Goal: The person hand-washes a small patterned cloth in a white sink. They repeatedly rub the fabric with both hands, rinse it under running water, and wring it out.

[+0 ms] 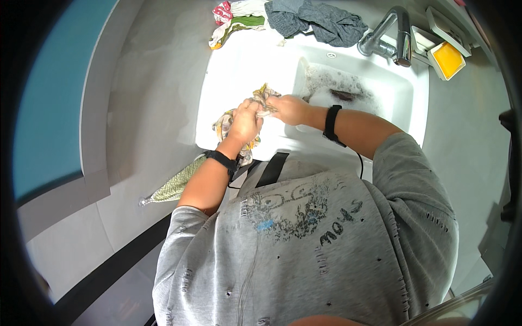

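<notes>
A patterned cloth in yellow, grey and white (223, 124) is bunched over the white board-like left part of the sink (240, 61). My left hand (245, 124) grips its middle, and part of the cloth hangs below that hand toward my waist. Just to the right, my right hand (290, 109) is closed on the cloth's upper end, close to the left hand. Beyond my right hand, the basin (401, 102) holds foamy water (326, 77) with a dark thing (342, 95) partly under it; what that is, I cannot tell.
Grey cloth (322, 22) and a multicoloured cloth bundle (244, 20) lie along the sink's far edge. At the back right stand a chrome faucet (401, 36) and white holders, one with a yellow inside (447, 60). A green towel (179, 183) hangs at the left.
</notes>
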Action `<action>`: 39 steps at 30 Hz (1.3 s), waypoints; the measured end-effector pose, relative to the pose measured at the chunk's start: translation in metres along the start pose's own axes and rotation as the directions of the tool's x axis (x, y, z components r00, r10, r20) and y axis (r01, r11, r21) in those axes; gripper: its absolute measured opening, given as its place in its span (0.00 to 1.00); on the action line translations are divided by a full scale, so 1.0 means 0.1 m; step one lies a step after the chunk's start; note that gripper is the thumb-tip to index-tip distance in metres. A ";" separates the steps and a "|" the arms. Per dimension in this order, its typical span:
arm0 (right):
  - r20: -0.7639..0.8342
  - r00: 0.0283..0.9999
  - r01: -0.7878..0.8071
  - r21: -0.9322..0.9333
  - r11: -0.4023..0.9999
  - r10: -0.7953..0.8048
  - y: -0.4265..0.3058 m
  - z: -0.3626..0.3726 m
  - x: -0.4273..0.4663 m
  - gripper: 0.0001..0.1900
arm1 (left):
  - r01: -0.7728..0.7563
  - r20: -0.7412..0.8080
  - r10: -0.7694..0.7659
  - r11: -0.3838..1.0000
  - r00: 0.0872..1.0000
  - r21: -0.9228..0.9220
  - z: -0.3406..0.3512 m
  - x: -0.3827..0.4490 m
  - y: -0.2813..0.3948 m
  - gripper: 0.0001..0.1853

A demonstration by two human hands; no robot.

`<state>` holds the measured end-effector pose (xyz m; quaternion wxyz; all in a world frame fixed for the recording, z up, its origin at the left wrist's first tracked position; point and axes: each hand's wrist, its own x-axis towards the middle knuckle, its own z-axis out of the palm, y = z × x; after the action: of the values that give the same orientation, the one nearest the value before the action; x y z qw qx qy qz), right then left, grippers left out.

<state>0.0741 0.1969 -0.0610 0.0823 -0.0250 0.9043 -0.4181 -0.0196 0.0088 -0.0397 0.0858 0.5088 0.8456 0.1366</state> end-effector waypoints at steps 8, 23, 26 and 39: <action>-0.324 0.928 0.169 0.805 0.568 0.183 -0.16 -0.23 0.58 0.19 | 0.157 0.021 -0.418 0.293 0.908 -0.943 -0.49 0.51 0.11 0.09; -0.420 0.841 -0.080 0.528 0.845 0.342 -0.69 -0.47 0.54 0.36 | -0.098 -0.014 0.103 0.889 0.995 -0.447 -0.61 0.56 -0.06 0.30; -0.447 0.843 -0.047 0.496 0.867 0.300 -0.62 -0.45 0.56 0.31 | 0.044 0.114 0.028 0.808 0.993 -0.587 -0.66 0.56 -0.02 0.33; -0.324 0.919 0.236 0.909 0.344 0.225 -0.63 -0.68 0.74 0.15 | 0.447 0.403 -0.201 0.292 0.893 -0.845 -0.74 0.25 0.17 0.23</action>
<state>-0.0114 0.1982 0.0207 -0.1038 0.1083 0.4959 -0.8553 -0.0379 0.0281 0.0360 0.4736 0.2003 0.6911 0.5080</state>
